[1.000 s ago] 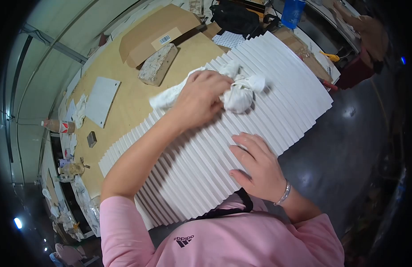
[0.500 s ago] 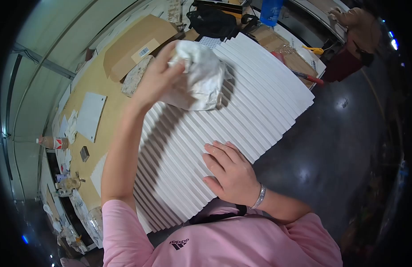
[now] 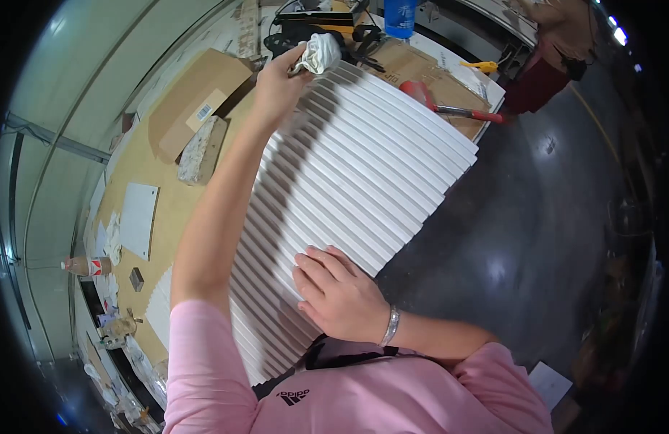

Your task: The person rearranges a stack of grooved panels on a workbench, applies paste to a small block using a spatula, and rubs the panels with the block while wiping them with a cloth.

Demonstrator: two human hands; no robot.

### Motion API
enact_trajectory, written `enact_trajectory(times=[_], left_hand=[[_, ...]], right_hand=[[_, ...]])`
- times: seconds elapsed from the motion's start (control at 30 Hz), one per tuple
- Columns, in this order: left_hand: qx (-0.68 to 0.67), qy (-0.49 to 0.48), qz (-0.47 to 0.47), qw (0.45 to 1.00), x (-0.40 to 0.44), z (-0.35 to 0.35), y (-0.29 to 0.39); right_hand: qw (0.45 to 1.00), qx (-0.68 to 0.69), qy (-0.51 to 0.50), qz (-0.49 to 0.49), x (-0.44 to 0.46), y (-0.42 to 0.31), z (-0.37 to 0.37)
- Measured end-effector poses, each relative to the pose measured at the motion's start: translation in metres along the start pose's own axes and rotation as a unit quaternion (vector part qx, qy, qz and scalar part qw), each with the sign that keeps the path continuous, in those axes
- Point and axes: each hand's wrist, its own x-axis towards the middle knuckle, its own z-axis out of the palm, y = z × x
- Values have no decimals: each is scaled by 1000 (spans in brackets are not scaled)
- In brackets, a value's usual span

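A white ridged panel (image 3: 378,145), or a row of white strips side by side, lies across the table before me. Over its far left end, my left hand (image 3: 282,81) is closed around a bunched white cloth (image 3: 321,53). The cloth is at the panel's far edge; whether it touches the surface I cannot tell. My right hand (image 3: 341,295) rests flat on the near right part of the ridges, fingers stretched out and holding nothing. A bracelet (image 3: 391,325) circles that wrist.
Left of the panel are a cardboard box (image 3: 193,101), a rough stone-like block (image 3: 202,152), a white plate (image 3: 139,220) and a bottle (image 3: 86,266). Beyond it lie a red mallet (image 3: 461,112), flat cardboard (image 3: 414,65) and a blue container (image 3: 400,18). Another person (image 3: 547,58) stands far right.
My left hand has moved farther away with the cloth, which hung loose and is now bunched smaller. My right hand stays flat on the panel. The view has shifted somewhat.
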Motion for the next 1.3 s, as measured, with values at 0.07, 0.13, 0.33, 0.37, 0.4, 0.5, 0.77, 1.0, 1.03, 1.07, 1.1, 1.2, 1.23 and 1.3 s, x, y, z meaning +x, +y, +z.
enact_trajectory(times=[0.07, 0.13, 0.33, 0.37, 0.4, 0.5, 0.77, 1.0, 1.03, 1.07, 1.1, 1.2, 1.23, 1.3], left_hand=[[197, 41, 68, 977, 1, 49, -27], [216, -76, 222, 948, -46, 80, 14], [153, -152, 349, 912, -54, 79, 19], [128, -143, 223, 956, -29, 56, 3], [183, -86, 228, 953, 2, 32, -29], [420, 28, 106, 901, 35, -34, -71], [350, 70, -59, 932, 16, -41, -61], [53, -1, 59, 997, -24, 1, 21], [47, -24, 54, 997, -25, 24, 23], [177, -80, -6, 981, -47, 57, 43], [149, -134, 119, 972, -76, 83, 51], [-72, -446, 175, 875, -152, 109, 102], [-116, -523, 205, 819, -168, 104, 112], [-81, -435, 234, 866, -179, 70, 126]], right_hand=[[1000, -6, 4, -12, -1, 4, 4], [1000, 15, -5, 3, -1, 3, 0], [1000, 26, 10, 4, -1, 3, 0], [1000, 14, 15, -1, -1, 6, 2], [1000, 3, 20, -4, -1, 7, 4], [1000, 12, 17, 6, -1, 4, 5], [1000, -11, 25, -6, 3, 3, -1], [998, -61, 28, -12, 1, 2, 7], [998, -39, 54, -17, 2, 1, 6], [999, -30, 24, 1, 1, -1, 6], [1000, -20, -7, 17, 0, -2, 6], [998, 34, 28, 46, -9, -2, 16], [993, 75, 69, 53, -11, -1, 21], [966, 240, 54, 76, -27, 9, 55]])
